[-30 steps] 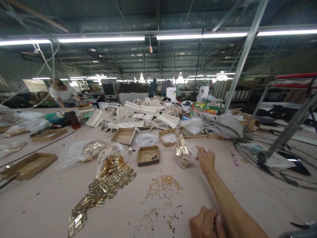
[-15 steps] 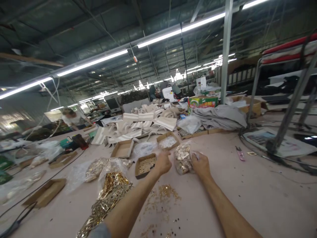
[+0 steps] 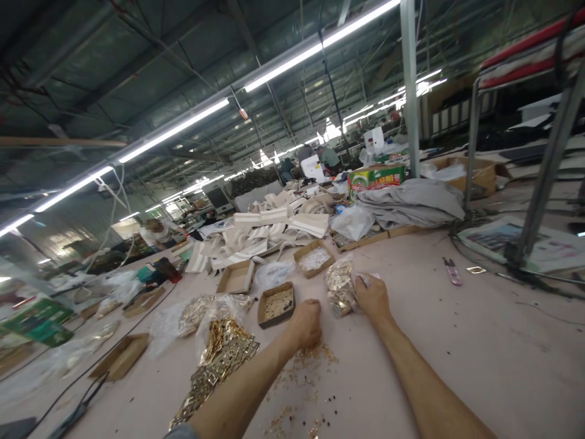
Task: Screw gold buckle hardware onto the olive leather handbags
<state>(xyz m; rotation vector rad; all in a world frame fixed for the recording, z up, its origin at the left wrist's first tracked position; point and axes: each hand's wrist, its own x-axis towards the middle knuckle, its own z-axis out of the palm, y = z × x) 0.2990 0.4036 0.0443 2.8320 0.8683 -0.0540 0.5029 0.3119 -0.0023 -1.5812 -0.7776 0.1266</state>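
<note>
My right hand (image 3: 372, 296) is closed on the edge of a clear plastic bag (image 3: 340, 288) filled with pale gold metal pieces, which rests on the table. To its left, my left hand (image 3: 307, 324) has its fingers curled down at the far edge of a scatter of tiny gold pieces (image 3: 315, 360); whatever is in the fingers is hidden. Beside that hand sits a small open box (image 3: 276, 305) with some gold bits in it. A heap of gold rectangular buckles (image 3: 219, 369) spills from another plastic bag (image 3: 223, 308) left of my left forearm.
Cardboard trays (image 3: 235, 277) and a box of white pieces (image 3: 314, 258) stand farther back, before a pile of cream strips (image 3: 260, 228). Pink-handled snips (image 3: 452, 271) lie at right, near a metal stand (image 3: 539, 183). A co-worker (image 3: 155, 231) is at far left.
My left hand has come down and nearer, from beside the bag to the scattered gold pieces, its fingers now curled. My right hand keeps hold of the bag. The view has tilted slightly.
</note>
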